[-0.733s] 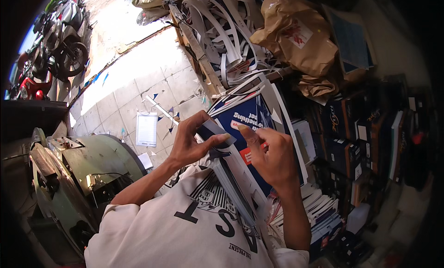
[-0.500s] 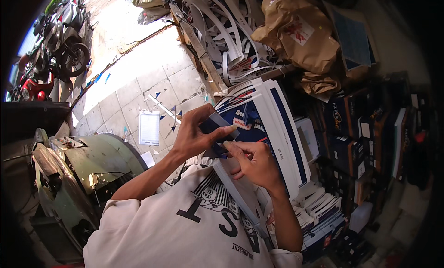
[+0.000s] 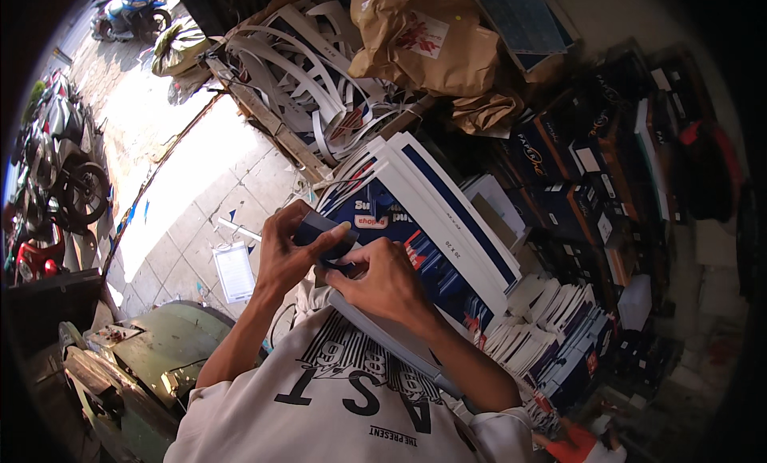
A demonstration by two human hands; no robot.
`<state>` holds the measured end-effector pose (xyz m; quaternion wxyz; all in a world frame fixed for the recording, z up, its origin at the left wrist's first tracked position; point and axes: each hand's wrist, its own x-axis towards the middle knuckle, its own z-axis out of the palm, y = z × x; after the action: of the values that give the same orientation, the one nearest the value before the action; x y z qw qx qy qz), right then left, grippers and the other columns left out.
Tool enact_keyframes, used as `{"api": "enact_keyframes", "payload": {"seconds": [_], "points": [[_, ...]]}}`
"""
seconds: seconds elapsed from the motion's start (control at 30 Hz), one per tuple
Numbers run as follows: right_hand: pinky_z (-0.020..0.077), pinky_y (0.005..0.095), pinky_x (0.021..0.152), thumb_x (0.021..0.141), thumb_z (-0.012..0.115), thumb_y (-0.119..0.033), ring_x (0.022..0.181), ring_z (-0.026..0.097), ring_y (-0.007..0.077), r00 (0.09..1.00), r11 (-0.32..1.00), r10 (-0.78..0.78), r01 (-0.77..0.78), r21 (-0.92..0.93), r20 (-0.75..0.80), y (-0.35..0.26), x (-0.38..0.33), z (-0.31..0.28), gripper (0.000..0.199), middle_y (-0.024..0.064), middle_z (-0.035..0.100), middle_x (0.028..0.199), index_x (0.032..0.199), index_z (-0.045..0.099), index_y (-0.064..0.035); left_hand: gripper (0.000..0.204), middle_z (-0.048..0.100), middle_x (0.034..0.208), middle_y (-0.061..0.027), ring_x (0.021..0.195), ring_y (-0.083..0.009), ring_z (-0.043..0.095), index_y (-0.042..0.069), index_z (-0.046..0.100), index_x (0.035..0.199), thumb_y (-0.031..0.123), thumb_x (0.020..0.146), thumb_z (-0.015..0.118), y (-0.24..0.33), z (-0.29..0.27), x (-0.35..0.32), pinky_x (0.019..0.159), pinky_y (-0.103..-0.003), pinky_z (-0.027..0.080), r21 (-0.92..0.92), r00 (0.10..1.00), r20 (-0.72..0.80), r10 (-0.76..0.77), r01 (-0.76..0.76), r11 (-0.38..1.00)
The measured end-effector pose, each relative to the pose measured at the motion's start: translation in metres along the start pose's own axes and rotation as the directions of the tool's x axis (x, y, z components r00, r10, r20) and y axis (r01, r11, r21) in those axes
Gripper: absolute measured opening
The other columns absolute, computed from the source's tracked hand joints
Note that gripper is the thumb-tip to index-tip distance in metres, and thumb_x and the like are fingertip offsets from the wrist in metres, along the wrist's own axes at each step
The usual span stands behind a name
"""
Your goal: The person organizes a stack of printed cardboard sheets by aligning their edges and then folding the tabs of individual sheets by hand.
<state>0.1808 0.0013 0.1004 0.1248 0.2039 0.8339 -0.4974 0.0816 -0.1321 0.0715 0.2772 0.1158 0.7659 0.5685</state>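
My left hand (image 3: pixel 284 251) grips a small dark blue piece of paper or card (image 3: pixel 321 231), its thumb pressed on top and its fingers behind. At its lower edge my right hand (image 3: pixel 383 283) pinches with thumb and forefinger; that hand's other fingers are hidden. A long grey-white strip (image 3: pixel 391 335) slants across my shirt below the hands, and I cannot tell whether it joins the blue piece. Just beyond the hands lies a stack of printed sheets (image 3: pixel 451 267), blue with white and dark blue borders.
A wooden-edged bin (image 3: pixel 276 135) of curled paper offcuts stands at the back, beside a crumpled brown paper bag (image 3: pixel 423 43). Dark boxes (image 3: pixel 551 163) are piled on the right, near stacked cut sheets (image 3: pixel 551 335). A green machine (image 3: pixel 176 343) is at left. Paper scraps lie on the tiled floor (image 3: pixel 176 263).
My view has turned, so the surroundings appear shifted left. Both hands stay close together on the dark blue piece. The right hand's fingers have shifted slightly at its lower edge.
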Motion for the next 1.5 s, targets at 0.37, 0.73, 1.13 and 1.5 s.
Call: {"api": "enact_keyframes", "payload": {"seconds": [0.37,0.73,1.13,1.5], "points": [[0.0556,0.0442,0.070,0.076,0.064,-0.001,0.079,0.068,0.0376,0.979,0.958,-0.204,0.193,-0.214,-0.029,-0.024,0.007,0.008,0.010,0.0270,0.064,0.088,0.081,0.062,0.0076,0.032,0.065,0.067,-0.0053,0.058,-0.0080,0.057,0.003,0.058,0.076,0.021,0.076,0.085,0.000,0.001,0.016,0.052,-0.024,0.045,0.002,0.995,0.093,0.036,-0.037,0.999],[0.0554,0.0408,0.074,0.082,0.070,-0.009,0.083,0.070,0.0318,0.882,0.891,-0.448,0.454,0.003,-0.145,-0.035,-0.025,0.007,0.013,0.0192,0.068,0.085,0.086,0.069,0.0037,0.032,0.065,0.071,-0.0045,0.060,-0.0084,0.057,0.006,0.052,0.073,0.010,0.076,0.084,0.013,-0.010,0.018,0.058,-0.024,0.047,-0.046,0.971,0.229,-0.073,0.086,0.995],[0.0525,0.0398,0.076,0.092,0.051,-0.063,0.077,0.068,0.0289,0.932,0.922,0.358,-0.341,-0.184,0.065,0.132,-0.130,-0.139,0.067,0.0176,0.068,0.075,0.102,0.072,-0.0005,0.073,0.068,0.109,-0.0110,0.110,-0.0266,0.061,0.007,0.066,0.105,0.031,0.044,0.097,0.045,-0.048,0.002,0.102,-0.044,0.040,0.433,0.655,0.749,0.103,-0.601,0.672],[0.0389,0.0408,0.109,0.055,0.091,-0.025,0.141,0.034,0.0306,0.724,0.737,0.676,-0.663,0.128,-0.140,0.248,-0.402,-0.042,0.109,0.0162,0.029,0.155,0.149,0.036,-0.0161,0.046,0.067,0.110,-0.0083,0.098,-0.0276,0.066,0.009,0.064,0.108,0.000,0.064,0.071,0.053,0.074,-0.031,0.078,-0.040,0.053,0.278,0.257,0.960,-0.108,-0.920,0.276]]}}
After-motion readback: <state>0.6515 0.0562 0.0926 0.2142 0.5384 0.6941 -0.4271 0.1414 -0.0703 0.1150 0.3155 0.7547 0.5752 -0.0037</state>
